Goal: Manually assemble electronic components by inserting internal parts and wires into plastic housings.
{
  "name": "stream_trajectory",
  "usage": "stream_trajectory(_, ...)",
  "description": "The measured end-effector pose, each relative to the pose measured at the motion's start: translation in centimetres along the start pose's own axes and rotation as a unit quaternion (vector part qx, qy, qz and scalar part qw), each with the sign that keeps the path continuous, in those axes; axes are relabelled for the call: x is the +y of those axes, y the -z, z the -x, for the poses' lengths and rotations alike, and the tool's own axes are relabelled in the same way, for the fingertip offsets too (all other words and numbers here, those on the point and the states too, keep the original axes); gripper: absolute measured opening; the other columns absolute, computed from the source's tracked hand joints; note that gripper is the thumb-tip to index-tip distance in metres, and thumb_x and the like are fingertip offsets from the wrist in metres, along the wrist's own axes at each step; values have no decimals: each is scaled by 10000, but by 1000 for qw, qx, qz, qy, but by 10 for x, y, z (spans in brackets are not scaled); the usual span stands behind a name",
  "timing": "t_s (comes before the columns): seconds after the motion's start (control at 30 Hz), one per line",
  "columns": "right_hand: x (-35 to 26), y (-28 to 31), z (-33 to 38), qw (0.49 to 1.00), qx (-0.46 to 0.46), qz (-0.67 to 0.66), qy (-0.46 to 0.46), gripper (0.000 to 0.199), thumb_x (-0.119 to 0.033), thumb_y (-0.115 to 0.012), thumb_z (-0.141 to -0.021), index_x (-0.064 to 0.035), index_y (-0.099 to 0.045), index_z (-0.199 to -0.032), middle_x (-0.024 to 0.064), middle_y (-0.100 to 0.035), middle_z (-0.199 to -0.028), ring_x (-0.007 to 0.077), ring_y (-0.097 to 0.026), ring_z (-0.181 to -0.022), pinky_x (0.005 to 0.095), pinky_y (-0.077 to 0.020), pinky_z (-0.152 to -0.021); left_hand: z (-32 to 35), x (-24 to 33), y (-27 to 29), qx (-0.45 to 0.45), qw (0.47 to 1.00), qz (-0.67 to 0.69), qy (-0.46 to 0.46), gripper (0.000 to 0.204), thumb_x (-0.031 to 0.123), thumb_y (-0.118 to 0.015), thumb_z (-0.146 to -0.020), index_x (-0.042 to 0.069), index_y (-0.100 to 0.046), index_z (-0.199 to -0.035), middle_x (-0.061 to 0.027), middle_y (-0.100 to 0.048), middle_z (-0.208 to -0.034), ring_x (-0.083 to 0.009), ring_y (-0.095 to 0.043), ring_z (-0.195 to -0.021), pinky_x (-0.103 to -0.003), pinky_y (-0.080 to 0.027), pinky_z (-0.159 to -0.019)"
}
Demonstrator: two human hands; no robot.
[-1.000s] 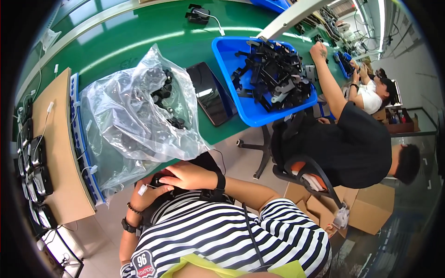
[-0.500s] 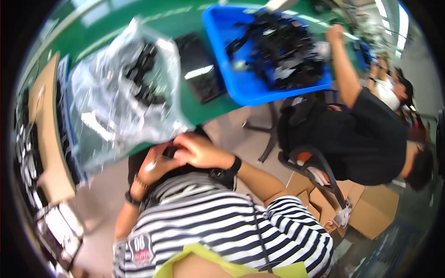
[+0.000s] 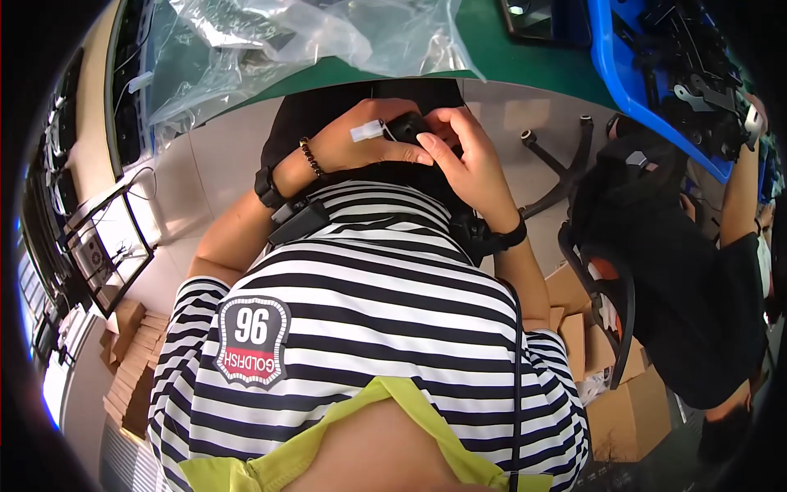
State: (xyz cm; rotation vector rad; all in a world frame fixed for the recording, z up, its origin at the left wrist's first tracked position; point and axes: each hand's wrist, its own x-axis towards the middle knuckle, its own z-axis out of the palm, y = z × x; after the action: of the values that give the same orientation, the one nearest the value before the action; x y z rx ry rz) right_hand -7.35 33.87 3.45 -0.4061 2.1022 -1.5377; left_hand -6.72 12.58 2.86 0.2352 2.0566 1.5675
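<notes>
Over my lap, below the table edge, my left hand (image 3: 361, 139) is closed around a small black part (image 3: 407, 127). A white tag-like piece (image 3: 366, 131) hangs beside that part on a short thin lead, lying over my left hand. My right hand (image 3: 471, 160) grips the part's right side, with thumb and forefinger curled close together at it. The part's exact kind is hidden by my fingers.
A clear plastic bag (image 3: 328, 37) lies on the green table (image 3: 508, 70). A dark rectangular thing (image 3: 548, 20) lies near a blue bin (image 3: 611, 57) of black parts. A person in black (image 3: 656, 271) sits at right, near cardboard boxes (image 3: 627, 414). A metal-framed rack (image 3: 115, 246) stands left.
The view has tipped down toward my lap, so the bag, table and bin now sit higher in the picture. My hands stay together on the black part; my right fingers have shifted on it.
</notes>
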Motion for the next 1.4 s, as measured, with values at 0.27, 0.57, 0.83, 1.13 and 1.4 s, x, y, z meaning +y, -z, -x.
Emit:
stream_trajectory(0.27,2,-4,8,995,-64,-78,7,256,-92,-660,-961,2,-578,-1184,39,-624,-1075,128,-613,-971,277,-496,-874,23,-5,4,8,998,-13,-53,530,468,-827,-790,9,-656,-991,-106,-645,-809,-209,-619,-733,-347,-485,-668)
stream_trajectory(0.57,-12,-14,13,996,-56,-57,30,232,-92,-657,-962,2,-579,-1160,36,-613,-1060,117,-595,-955,277,-484,-881,37,3,9,12,999,1,-53,527,406,-858,-769,12,-666,-1061,-101,-664,-945,-220,-645,-874,-328,-501,-777)
stream_trajectory(0.83,-22,-17,13,997,-62,-42,34,227,-109,-664,-961,3,-578,-1138,40,-584,-1034,120,-580,-933,277,-481,-869,42,1,7,39,992,-41,-113,553,411,-848,-768,-4,-642,-1070,-127,-658,-936,-271,-655,-865,-353,-515,-763)
stream_trajectory(1.13,-22,-24,12,998,-32,-26,35,237,-121,-671,-963,4,-575,-1140,40,-570,-1034,112,-575,-926,269,-481,-858,44,1,8,57,987,-73,-128,566,416,-840,-767,-14,-627,-1068,-149,-653,-931,-314,-654,-839,-371,-522,-738)
stream_trajectory(1.4,-9,-25,10,997,-51,-48,9,253,-148,-672,-976,2,-570,-1153,26,-591,-1006,89,-582,-890,243,-489,-803,33,-1,15,1,987,-131,-94,549,397,-845,-772,-1,-621,-1077,-146,-663,-946,-322,-659,-836,-360,-521,-743)
